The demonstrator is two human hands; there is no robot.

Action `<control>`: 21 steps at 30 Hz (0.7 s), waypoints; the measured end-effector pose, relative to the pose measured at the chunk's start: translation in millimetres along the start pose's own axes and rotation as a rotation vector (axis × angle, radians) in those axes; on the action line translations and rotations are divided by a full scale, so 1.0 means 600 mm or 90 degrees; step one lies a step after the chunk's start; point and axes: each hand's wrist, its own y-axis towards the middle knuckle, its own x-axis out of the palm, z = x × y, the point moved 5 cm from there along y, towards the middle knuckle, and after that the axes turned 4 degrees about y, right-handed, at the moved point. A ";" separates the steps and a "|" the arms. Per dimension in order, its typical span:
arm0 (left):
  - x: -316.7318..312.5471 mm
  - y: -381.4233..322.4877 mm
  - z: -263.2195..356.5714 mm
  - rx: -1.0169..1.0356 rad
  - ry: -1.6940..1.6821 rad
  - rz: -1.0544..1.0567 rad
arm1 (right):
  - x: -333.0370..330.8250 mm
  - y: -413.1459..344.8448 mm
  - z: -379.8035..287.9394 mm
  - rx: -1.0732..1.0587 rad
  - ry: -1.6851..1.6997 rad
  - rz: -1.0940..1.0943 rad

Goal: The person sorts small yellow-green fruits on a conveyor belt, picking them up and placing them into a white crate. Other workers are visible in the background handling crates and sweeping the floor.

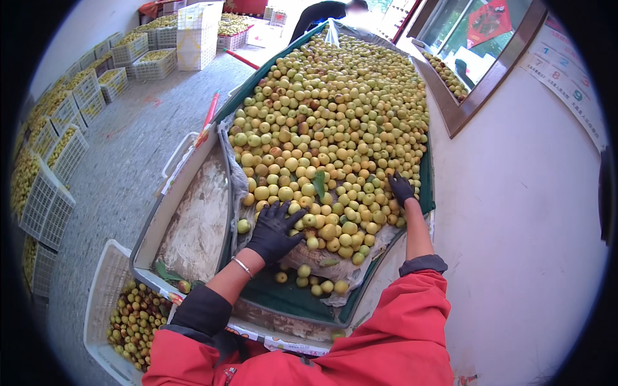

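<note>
A long sorting table (193, 212) is heaped with small round yellow-green fruit (333, 125), some of it browned. My left hand (275, 230), in a dark glove, lies with spread fingers against the fruit at the near left edge of the heap. Farther right, my right hand (401, 189), gloved too, reaches into the fruit by the table's right side; its fingertips are partly hidden among the fruit. A green leaf (319, 184) rests on the heap between both hands. Several loose fruits (327, 286) lie on the dark green cloth (275, 294) nearer to me.
A white plastic crate (99, 309) of browner fruit stands below the table's left corner. Stacked crates (79, 103) filled with fruit line the left wall. Another person (321, 14) bends at the table's far end. A white wall (502, 217) with a framed window (507, 62) runs along the right.
</note>
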 end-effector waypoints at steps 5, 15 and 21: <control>-0.001 -0.002 0.011 -0.026 -0.016 0.015 | 0.041 -0.040 -0.044 -0.161 -0.043 0.002; -0.025 -0.020 0.041 0.045 -0.076 -0.041 | -0.014 -0.278 -0.211 -0.350 0.133 -0.413; -0.080 0.034 0.011 -0.025 -0.018 0.062 | -0.013 -0.030 -0.182 -0.335 0.217 -0.008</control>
